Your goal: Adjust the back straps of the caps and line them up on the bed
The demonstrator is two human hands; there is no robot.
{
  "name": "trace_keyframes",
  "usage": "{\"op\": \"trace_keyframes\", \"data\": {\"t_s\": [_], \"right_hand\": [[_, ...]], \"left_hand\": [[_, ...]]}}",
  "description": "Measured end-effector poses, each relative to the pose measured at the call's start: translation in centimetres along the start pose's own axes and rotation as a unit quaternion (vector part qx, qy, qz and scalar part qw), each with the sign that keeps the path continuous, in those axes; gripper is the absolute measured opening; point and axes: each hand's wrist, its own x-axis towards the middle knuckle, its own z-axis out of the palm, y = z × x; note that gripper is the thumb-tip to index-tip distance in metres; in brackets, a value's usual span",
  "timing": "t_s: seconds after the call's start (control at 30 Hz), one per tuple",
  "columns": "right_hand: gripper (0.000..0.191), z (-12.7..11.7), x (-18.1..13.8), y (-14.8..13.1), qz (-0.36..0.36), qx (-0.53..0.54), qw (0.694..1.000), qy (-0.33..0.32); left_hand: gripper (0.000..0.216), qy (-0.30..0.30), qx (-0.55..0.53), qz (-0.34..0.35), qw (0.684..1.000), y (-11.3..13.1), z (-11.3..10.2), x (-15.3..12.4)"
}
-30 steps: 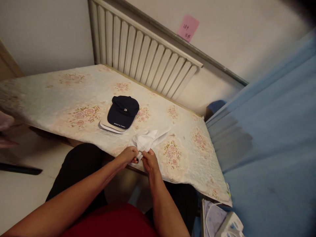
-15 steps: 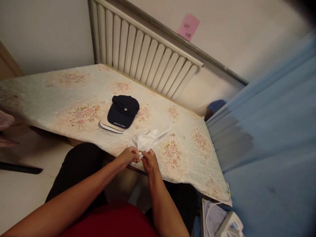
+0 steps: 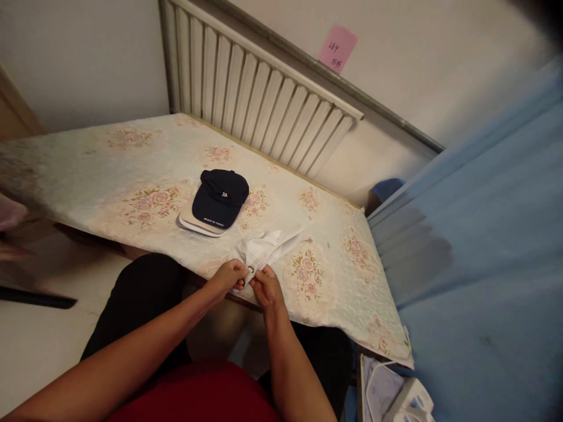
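A white cap lies at the near edge of the floral-covered table, its brim pointing away to the right. A small dark metal buckle shows on its strap between my hands. My left hand is closed, pinching the strap on the buckle's left. On the other side, my right hand grips the strap with thumb and fingers, the fingertips partly hidden. Just beyond, a navy cap with white lettering rests on top of lighter caps, whose brims stick out beneath it.
The floral table cover runs back to a white radiator under a pink note. A blue curtain hangs at the right. Low on the right is a white appliance with a cord. Part of another person's hand shows at the left.
My hands have drawn slightly apart, and the buckle between them shows more plainly. The white cap and the stacked caps stay in place.
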Motion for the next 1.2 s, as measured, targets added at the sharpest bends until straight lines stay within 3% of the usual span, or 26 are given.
{"op": "trace_keyframes", "data": {"t_s": [0.2,0.53,0.63,0.73,0.87,0.97,1.1,1.2], "right_hand": [[0.034,0.1,0.1,0.0,0.004,-0.017,1.000,0.016],[0.017,0.3,0.6,1.1,-0.022,-0.091,0.984,0.150],[0.010,0.7,0.3,1.1,-0.031,-0.112,0.981,0.158],[0.022,1.1,-0.1,0.9,-0.034,-0.124,0.979,0.156],[0.023,1.7,-0.5,0.5,-0.011,-0.159,0.975,0.153],[0.022,2.3,-0.5,0.1,-0.003,-0.155,0.975,0.157],[0.023,3.7,-0.5,-0.9,-0.013,-0.116,0.982,0.151],[0.024,4.7,-0.4,-1.9,-0.032,-0.082,0.986,0.142]], "left_hand": [[0.026,0.019,0.041,0.040,0.998,-0.8,0.3,0.7],[0.019,0.015,0.080,0.046,0.996,-1.2,0.5,0.9],[0.020,0.032,0.091,0.043,0.994,-1.3,0.3,1.0],[0.021,0.061,0.135,0.078,0.986,-1.2,0.2,1.1],[0.019,0.104,0.241,0.180,0.948,-0.9,0.1,0.5],[0.004,0.128,0.300,0.256,0.910,-0.9,0.2,-0.5],[0.031,0.148,0.410,0.369,0.821,-1.7,0.4,-1.5],[0.048,0.151,0.457,0.390,0.785,-2.2,0.5,-1.6]]}}
